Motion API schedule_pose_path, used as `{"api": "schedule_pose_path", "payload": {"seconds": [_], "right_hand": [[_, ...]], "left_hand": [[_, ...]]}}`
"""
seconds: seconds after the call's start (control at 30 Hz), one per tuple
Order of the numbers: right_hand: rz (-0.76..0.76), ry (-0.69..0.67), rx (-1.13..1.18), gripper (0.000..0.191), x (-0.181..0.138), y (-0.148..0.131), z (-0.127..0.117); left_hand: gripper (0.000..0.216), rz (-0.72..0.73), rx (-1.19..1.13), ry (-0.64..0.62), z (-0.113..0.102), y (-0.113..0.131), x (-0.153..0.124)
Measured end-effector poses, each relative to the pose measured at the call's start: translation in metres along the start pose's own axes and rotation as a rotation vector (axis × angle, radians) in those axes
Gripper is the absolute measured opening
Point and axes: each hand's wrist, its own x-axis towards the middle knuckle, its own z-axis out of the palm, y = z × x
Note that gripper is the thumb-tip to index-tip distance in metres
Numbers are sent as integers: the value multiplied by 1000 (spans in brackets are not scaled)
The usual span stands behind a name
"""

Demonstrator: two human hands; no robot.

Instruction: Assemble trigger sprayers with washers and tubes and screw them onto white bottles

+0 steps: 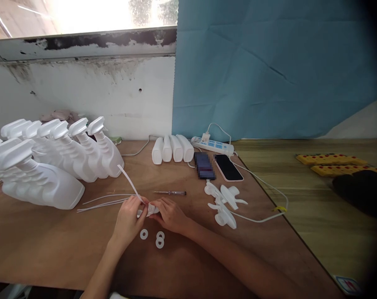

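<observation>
Near the middle of the table, my left hand point(130, 216) and my right hand point(170, 214) meet with closed fingers around a small white spray head point(151, 210), mostly covered by them. From my left fingers a white dip tube point(128, 179) slants up and to the left. More thin tubes point(105, 202) lie flat just left of my left hand. Below my hands are a white ring washer point(144, 234) and two more washers point(160, 242) that overlap. Beyond my right hand lies a small screwdriver point(172, 192). Loose spray heads point(225, 204) rest to the right.
Rows of assembled white spray bottles point(59, 182) stand at the left. Several white bottles point(176, 149) lie by the wall. Two phones point(228, 167), a power strip point(215, 145) and a cable point(269, 219) occupy the right side, near the table's edge.
</observation>
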Motion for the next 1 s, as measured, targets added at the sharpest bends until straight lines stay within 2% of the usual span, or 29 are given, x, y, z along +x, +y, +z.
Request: {"api": "schedule_pose_path", "payload": {"seconds": [0.17,0.33,0.53,0.73,1.0], "right_hand": [[7,-6,6,27,0,0,0],[10,-9,13,28,-1,1,1],[7,-1,12,28,0,0,0],[4,7,13,27,0,-1,-1],[-1,5,12,28,0,0,0]], "left_hand": [[11,-34,-83,-9,-3,2,0],[10,-29,-25,12,-3,2,1],[10,-30,-34,-39,-4,2,2],[11,-68,-138,23,-10,4,1],[12,-75,-156,-35,0,1,3]]}}
